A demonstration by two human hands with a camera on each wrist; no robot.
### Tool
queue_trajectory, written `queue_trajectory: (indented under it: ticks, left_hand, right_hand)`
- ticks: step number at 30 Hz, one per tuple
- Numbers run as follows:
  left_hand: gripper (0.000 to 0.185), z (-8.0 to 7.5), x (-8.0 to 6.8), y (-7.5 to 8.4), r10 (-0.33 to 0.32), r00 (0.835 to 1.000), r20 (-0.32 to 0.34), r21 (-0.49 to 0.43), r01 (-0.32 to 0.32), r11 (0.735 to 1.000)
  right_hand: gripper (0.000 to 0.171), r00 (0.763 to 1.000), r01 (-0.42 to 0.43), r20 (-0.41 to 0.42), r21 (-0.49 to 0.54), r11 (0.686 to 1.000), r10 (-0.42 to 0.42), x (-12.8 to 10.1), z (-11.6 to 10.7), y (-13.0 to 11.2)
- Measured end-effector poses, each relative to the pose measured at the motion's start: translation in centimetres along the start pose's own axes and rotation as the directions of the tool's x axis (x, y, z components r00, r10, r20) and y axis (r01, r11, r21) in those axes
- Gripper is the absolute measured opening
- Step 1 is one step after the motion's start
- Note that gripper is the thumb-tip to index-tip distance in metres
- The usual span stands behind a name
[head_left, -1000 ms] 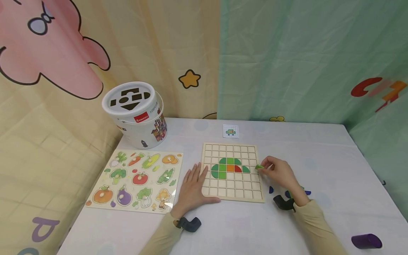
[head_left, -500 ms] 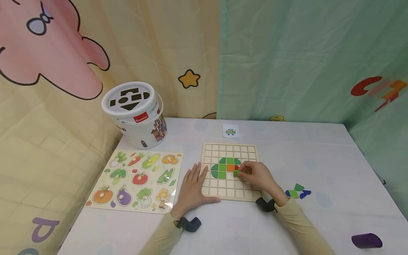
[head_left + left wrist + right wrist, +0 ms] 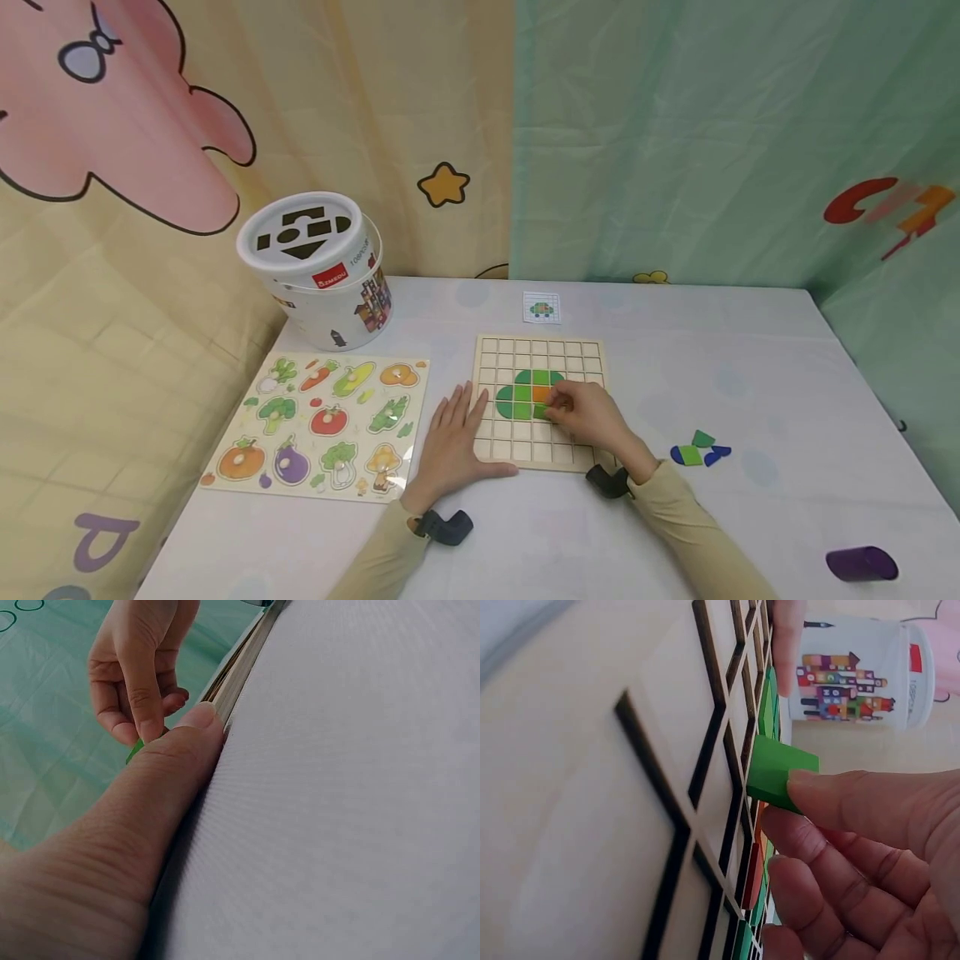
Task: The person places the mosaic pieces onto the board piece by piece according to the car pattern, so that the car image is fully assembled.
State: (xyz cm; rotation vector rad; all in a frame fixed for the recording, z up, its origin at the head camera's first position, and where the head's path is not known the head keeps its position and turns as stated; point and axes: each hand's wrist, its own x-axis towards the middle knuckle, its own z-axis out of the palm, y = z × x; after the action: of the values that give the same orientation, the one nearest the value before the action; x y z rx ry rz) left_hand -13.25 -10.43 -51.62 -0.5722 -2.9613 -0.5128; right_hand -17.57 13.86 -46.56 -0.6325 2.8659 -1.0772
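While the right hand pinches a green square tile at its fingertips, the placement step is in hand.

Step in hand: seating one tile in the wooden grid board; judged as mid-placement, tile not yet flat.
Tile position: tilted on edge over a cell just below the orange piece, beside the green pieces already laid.
Right hand grip: thumb and fingers clamped on the tile's upper edge.
Left hand: fingers straight and flat on the table, thumb pressed against the board's left edge; holds nothing.
Next move calls for: lowering the raised edge square to the cell walls, then releasing; a skewed tile would likely catch on the grid ribs.
Reference: pattern card lies beyond the board.
Spare stock: loose blue and green pieces lie right of the board, apart from it.
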Motion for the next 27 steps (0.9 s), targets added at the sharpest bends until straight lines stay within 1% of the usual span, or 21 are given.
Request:
queue_trajectory:
  ticks: [8,15,27]
  left_hand:
    - [0.121,0.04,0.02,-0.07,0.007,1.000,-0.006,-0.006,-0.007,1.000]
    - [0.121,0.10,0.01,-0.07,0.003,1.000,-0.003,-0.009,-0.003,1.000]
    - [0.121,0.14,0.05,-0.04,0.002,1.000,-0.005,-0.002,-0.002,1.000]
  right_hand:
    - [0.005,0.999,-0.047,0.013,-0.032,0.998,0.048,0.18,0.09,-0.18]
    - [0.008,0.999,-0.048,0.004,-0.075,0.996,0.048,0.16,0.15,-0.05]
    - [0.005,0.998,-0.063,0.019,-0.084,0.994,0.065,-0.15,0.05,0.05]
